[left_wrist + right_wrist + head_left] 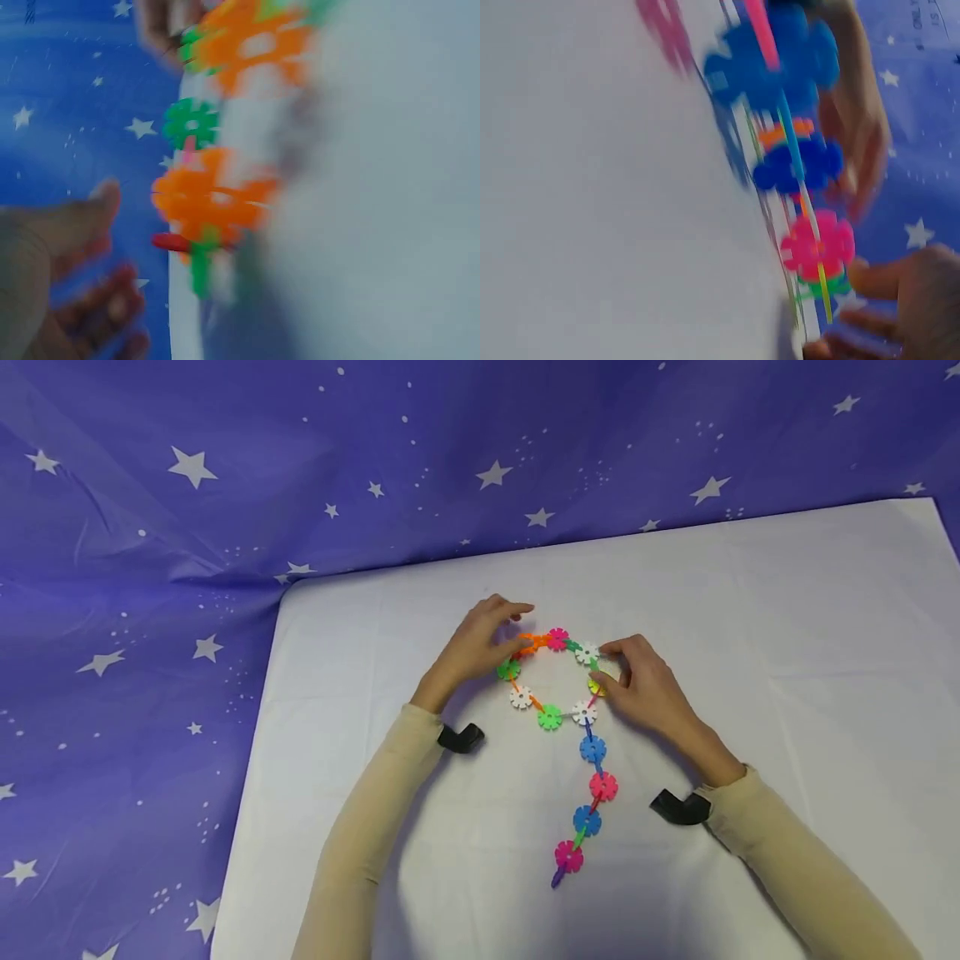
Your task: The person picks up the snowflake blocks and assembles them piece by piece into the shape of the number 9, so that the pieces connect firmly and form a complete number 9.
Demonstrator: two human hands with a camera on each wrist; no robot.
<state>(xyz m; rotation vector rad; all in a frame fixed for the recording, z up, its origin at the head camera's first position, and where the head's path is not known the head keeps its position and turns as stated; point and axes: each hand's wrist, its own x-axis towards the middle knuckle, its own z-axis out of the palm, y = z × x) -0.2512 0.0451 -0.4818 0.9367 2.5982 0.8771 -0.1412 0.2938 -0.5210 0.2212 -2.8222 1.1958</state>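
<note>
Notched plastic snowflake discs, linked edge to edge, form a ring with a tail on the white cloth. My left hand [474, 642] is at the ring's upper left, thumb by the orange discs [534, 642] and fingers stretched above them. At the right side, my right hand [648, 689] has its thumb at the yellow disc [597, 684] and its fingertips beside a white disc [587, 653]. In the left wrist view, the fingers are spread beside an orange disc [217, 196]. The right wrist view shows the thumb close to a pink disc [817, 246].
The tail runs toward me from a white disc [584, 713] through blue and pink discs to a purple end piece [558, 877]. A white cloth [825, 693] covers the table. Behind it hangs a purple star-patterned curtain [420, 452]. Black wrist mounts [681, 807] stick out from both sleeves.
</note>
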